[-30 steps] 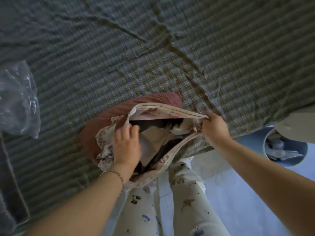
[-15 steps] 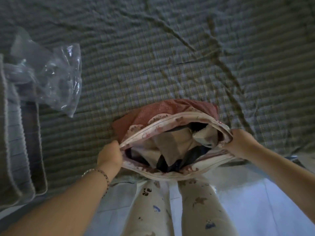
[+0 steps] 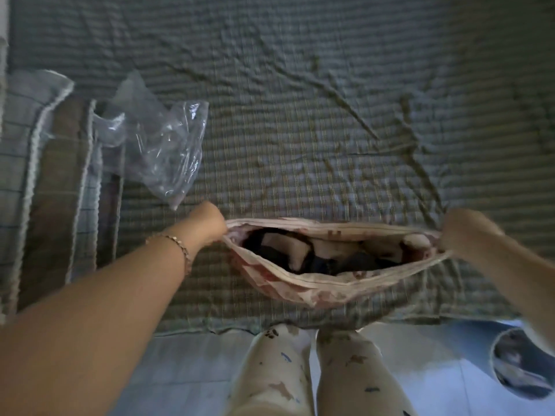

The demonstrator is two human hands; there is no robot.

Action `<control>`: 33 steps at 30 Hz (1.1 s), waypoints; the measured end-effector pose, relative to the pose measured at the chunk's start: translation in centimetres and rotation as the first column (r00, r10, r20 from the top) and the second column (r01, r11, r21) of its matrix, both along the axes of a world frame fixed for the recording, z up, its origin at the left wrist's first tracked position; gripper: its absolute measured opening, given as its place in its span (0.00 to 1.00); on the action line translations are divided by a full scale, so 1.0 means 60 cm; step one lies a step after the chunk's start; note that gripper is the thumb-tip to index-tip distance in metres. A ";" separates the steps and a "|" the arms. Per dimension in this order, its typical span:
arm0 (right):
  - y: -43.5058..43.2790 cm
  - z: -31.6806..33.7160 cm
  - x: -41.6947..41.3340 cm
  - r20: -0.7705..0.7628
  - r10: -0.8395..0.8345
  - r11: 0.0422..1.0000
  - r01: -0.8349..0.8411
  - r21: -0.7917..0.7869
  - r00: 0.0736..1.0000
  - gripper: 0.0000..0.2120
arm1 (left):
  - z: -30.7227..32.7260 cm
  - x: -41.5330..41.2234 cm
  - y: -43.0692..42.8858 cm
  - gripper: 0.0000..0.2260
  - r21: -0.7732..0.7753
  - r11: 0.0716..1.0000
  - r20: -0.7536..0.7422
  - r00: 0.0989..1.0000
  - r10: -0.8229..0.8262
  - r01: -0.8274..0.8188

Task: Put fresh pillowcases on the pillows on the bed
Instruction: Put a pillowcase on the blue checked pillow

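Pillowcase (image 3: pixel 318 285), floral print, lay on the checked sheet (image 3: pixel 300 115) at the bed's near edge, with its mouth facing the camera and stretched into a long slit. Left hand (image 3: pixel 211 223) was clenched on the pillowcase's left corner, pinching the hem. Right hand (image 3: pixel 462 232) was clenched on the right corner in the same way, though motion blur hid the finger detail. Both hems were taut between the two hands.

Inside the pillowcase was bunched pale and dark cloth (image 3: pixel 327 253). Couldn't tell what it was.

Bracelet (image 3: pixel 180 247) sat on the left wrist, just left of the pillowcase. Clear plastic bag (image 3: pixel 162 145) lay crumpled on the sheet, up and left of the pillowcase and apart from it. Folded bedding stack (image 3: pixel 45 181) with white piping was further left, with the bag partly resting on it. The person's legs (image 3: pixel 276 370), in patterned trousers, stood on the pale floor (image 3: pixel 180 355) directly below the pillowcase. Round bin (image 3: pixel 519 364) was down and right of it, partly behind the right forearm.
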State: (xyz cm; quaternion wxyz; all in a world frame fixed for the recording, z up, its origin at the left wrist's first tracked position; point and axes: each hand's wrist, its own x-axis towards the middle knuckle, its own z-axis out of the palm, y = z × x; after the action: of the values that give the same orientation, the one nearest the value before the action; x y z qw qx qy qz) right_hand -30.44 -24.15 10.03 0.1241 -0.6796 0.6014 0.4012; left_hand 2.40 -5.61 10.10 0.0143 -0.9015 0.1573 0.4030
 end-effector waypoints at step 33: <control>0.184 -0.063 0.332 0.737 -0.567 0.820 0.339 0.461 0.368 0.12 | -0.059 -0.054 0.019 0.01 -0.626 0.756 -0.095 0.944 -0.316 0.190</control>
State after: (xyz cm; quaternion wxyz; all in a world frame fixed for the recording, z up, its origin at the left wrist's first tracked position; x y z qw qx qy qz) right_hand -10.54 -13.13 6.27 0.5860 -0.5719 0.5731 0.0317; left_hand -0.82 -4.47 6.56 -0.2374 -0.7841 0.3998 0.4112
